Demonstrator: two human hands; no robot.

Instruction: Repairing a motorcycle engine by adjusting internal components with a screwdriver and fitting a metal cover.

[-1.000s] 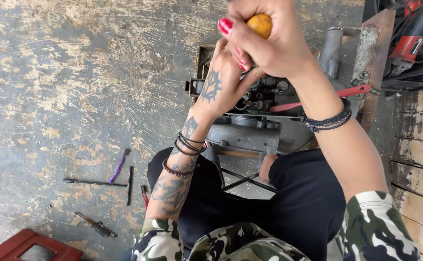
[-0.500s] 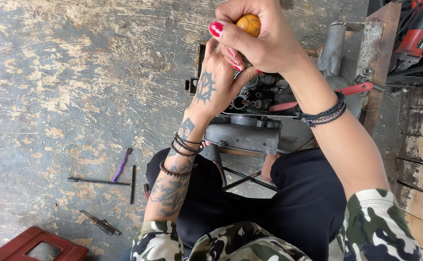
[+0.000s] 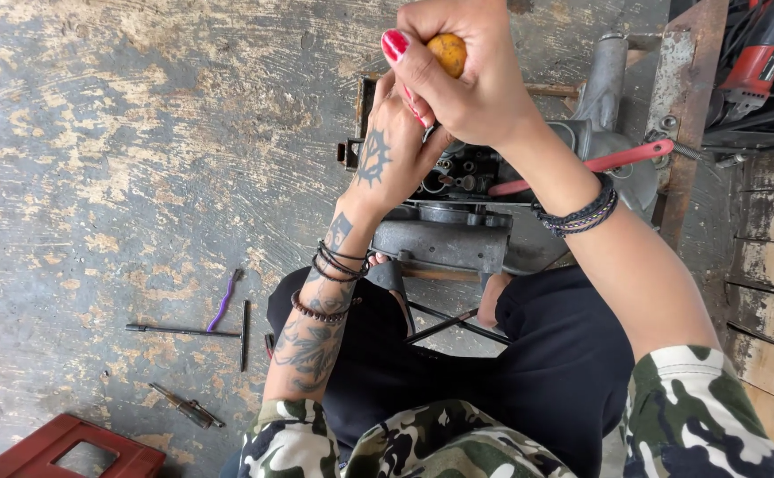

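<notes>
Worn, scratched concrete floor (image 3: pixel 121 133) lies under me. My right hand (image 3: pixel 466 75) clamps one screwdriver's rounded yellow handle (image 3: pixel 448 51) above the grey metal engine (image 3: pixel 458 221); my left hand (image 3: pixel 396 155) pinches its shaft. Three slim tools (image 3: pixel 201 332) lie left.

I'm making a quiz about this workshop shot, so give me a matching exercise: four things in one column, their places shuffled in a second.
1 screwdriver
2 T-wrench
3 red crate
4 power tool

a top right corner
b bottom left corner
c in the right hand
d on the floor, left of the knees

Pairs: 1-c, 2-d, 3-b, 4-a
</notes>
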